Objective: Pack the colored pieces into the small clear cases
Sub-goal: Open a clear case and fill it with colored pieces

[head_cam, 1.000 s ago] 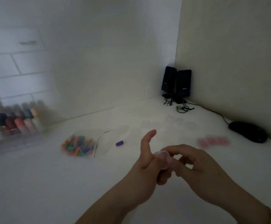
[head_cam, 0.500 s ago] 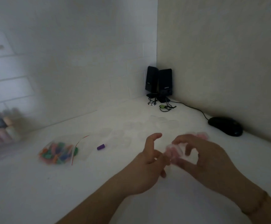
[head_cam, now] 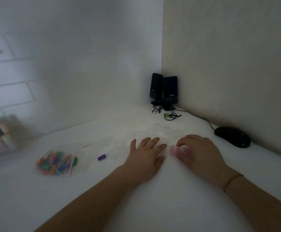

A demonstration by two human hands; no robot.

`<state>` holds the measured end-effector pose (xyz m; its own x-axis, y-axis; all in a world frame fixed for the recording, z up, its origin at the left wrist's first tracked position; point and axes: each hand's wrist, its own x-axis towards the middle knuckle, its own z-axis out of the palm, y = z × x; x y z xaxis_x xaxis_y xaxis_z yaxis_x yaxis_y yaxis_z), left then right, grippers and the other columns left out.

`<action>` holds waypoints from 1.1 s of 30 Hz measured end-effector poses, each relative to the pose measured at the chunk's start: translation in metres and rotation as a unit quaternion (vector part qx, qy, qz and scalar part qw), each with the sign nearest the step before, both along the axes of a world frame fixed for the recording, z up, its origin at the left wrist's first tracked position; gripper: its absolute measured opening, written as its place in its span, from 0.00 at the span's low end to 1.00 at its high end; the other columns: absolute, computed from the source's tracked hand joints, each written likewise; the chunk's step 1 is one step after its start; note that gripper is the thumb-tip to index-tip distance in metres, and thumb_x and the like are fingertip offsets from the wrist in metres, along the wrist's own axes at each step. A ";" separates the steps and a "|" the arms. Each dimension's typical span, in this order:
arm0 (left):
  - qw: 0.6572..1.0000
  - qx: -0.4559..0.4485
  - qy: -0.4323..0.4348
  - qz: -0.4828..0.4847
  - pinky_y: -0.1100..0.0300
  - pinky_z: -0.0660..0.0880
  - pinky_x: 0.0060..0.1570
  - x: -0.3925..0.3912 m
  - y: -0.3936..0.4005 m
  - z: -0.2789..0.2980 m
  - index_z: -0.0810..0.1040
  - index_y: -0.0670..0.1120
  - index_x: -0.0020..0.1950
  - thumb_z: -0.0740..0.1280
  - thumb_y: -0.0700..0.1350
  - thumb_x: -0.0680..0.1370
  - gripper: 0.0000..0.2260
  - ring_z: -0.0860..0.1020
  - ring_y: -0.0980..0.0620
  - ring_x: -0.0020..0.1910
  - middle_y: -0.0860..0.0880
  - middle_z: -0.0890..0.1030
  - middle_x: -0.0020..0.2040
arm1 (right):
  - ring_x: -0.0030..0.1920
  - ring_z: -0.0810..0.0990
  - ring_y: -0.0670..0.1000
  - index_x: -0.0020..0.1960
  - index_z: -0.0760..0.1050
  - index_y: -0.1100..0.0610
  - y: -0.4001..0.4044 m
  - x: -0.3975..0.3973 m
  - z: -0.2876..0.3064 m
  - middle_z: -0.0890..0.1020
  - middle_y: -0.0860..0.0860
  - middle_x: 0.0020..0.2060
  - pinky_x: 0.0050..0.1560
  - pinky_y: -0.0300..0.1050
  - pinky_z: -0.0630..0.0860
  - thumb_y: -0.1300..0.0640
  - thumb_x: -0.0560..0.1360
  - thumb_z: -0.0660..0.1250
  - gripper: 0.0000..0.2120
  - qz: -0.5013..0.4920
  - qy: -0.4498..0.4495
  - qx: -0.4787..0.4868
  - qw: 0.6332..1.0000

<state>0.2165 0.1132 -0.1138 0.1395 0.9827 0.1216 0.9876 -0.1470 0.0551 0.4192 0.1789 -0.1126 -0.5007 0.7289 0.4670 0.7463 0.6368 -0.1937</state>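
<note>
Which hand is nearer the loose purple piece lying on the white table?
Left. The left hand lies flat just right of the small purple piece; the right hand sits farther right, beyond the left.

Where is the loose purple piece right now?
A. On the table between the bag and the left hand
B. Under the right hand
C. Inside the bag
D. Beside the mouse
A: the purple piece lies alone on the table, right of the bag and left of the left hand.

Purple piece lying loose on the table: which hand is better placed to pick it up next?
Probably left. The left hand lies flat and empty beside the purple piece; the right hand is farther away, curled over pink pieces.
</note>
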 end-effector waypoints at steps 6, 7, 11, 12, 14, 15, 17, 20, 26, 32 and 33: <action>1.000 0.010 0.000 0.029 0.36 0.43 0.72 -0.022 0.001 0.001 0.58 0.58 0.76 0.50 0.55 0.83 0.21 0.50 0.49 0.78 0.53 0.54 0.79 | 0.51 0.77 0.48 0.43 0.67 0.39 0.008 0.008 -0.007 0.75 0.37 0.41 0.51 0.48 0.73 0.42 0.75 0.62 0.06 0.012 0.002 -0.014 1.000; 1.000 0.019 -0.010 0.022 0.37 0.44 0.73 -0.025 0.001 0.001 0.60 0.58 0.76 0.50 0.55 0.83 0.20 0.50 0.48 0.78 0.53 0.54 0.79 | 0.55 0.76 0.47 0.44 0.69 0.39 0.009 0.008 -0.008 0.76 0.37 0.45 0.55 0.49 0.73 0.39 0.76 0.59 0.06 0.013 -0.004 -0.013 1.000; 0.985 0.135 -0.102 -0.027 0.46 0.71 0.60 -0.034 -0.018 0.016 0.78 0.51 0.57 0.53 0.51 0.78 0.16 0.73 0.49 0.61 0.52 0.77 0.61 | 0.62 0.75 0.50 0.53 0.80 0.46 0.000 0.005 0.001 0.81 0.41 0.54 0.61 0.52 0.72 0.40 0.78 0.51 0.21 0.048 0.012 -0.003 0.999; 0.979 0.155 -0.129 -0.029 0.49 0.74 0.51 -0.036 -0.028 0.021 0.78 0.50 0.51 0.54 0.49 0.77 0.14 0.76 0.51 0.52 0.52 0.79 0.52 | 0.62 0.75 0.49 0.51 0.81 0.47 -0.007 0.001 0.007 0.81 0.42 0.54 0.62 0.52 0.73 0.43 0.78 0.52 0.19 0.059 0.015 0.005 0.998; 0.975 0.160 -0.153 -0.020 0.54 0.73 0.43 -0.042 -0.049 0.029 0.76 0.49 0.48 0.56 0.48 0.77 0.09 0.74 0.55 0.42 0.54 0.77 0.41 | 0.60 0.75 0.47 0.46 0.80 0.47 -0.016 -0.010 0.017 0.82 0.42 0.52 0.59 0.48 0.73 0.48 0.76 0.56 0.14 0.087 0.036 0.032 0.995; 0.972 0.166 -0.165 -0.013 0.59 0.72 0.41 -0.048 -0.058 0.032 0.75 0.49 0.47 0.58 0.47 0.77 0.07 0.72 0.57 0.40 0.55 0.76 0.39 | 0.59 0.75 0.47 0.44 0.78 0.48 -0.023 -0.019 0.023 0.82 0.42 0.50 0.57 0.46 0.73 0.50 0.75 0.56 0.12 0.101 0.045 0.043 0.993; 0.960 0.198 -0.199 0.015 0.70 0.66 0.37 -0.064 -0.077 0.040 0.74 0.51 0.47 0.61 0.44 0.79 0.04 0.72 0.59 0.38 0.57 0.73 0.35 | 0.56 0.75 0.47 0.43 0.75 0.48 -0.034 -0.040 0.031 0.81 0.42 0.47 0.53 0.46 0.73 0.51 0.75 0.56 0.10 0.129 0.050 0.044 0.989; 0.928 0.252 -0.261 0.082 0.74 0.66 0.33 -0.094 -0.102 0.055 0.76 0.52 0.44 0.64 0.41 0.79 0.08 0.75 0.62 0.34 0.57 0.76 0.32 | 0.49 0.75 0.48 0.43 0.72 0.48 -0.041 -0.072 0.034 0.79 0.43 0.42 0.47 0.49 0.74 0.52 0.76 0.54 0.08 0.155 0.033 0.027 0.987; 0.843 0.362 -0.343 0.199 0.67 0.66 0.29 -0.162 -0.136 0.058 0.75 0.48 0.36 0.64 0.38 0.75 0.09 0.71 0.56 0.28 0.51 0.75 0.29 | 0.50 0.74 0.48 0.46 0.73 0.49 -0.047 -0.124 0.026 0.78 0.43 0.43 0.50 0.50 0.74 0.53 0.78 0.61 0.04 0.157 -0.004 -0.022 0.987; 0.849 0.334 -0.335 0.236 0.67 0.60 0.26 -0.192 -0.150 0.027 0.67 0.44 0.31 0.58 0.44 0.70 0.08 0.67 0.56 0.27 0.49 0.68 0.25 | 0.67 0.67 0.46 0.66 0.70 0.46 -0.049 -0.177 0.026 0.75 0.43 0.62 0.63 0.42 0.65 0.45 0.76 0.65 0.19 0.163 -0.087 -0.046 0.982; 0.851 0.331 -0.339 0.228 0.67 0.60 0.26 -0.194 -0.151 0.023 0.66 0.45 0.31 0.57 0.46 0.71 0.09 0.67 0.57 0.26 0.51 0.69 0.25 | 0.69 0.65 0.46 0.68 0.69 0.45 -0.047 -0.183 0.025 0.74 0.42 0.64 0.65 0.41 0.63 0.45 0.76 0.64 0.20 0.159 -0.105 -0.050 0.980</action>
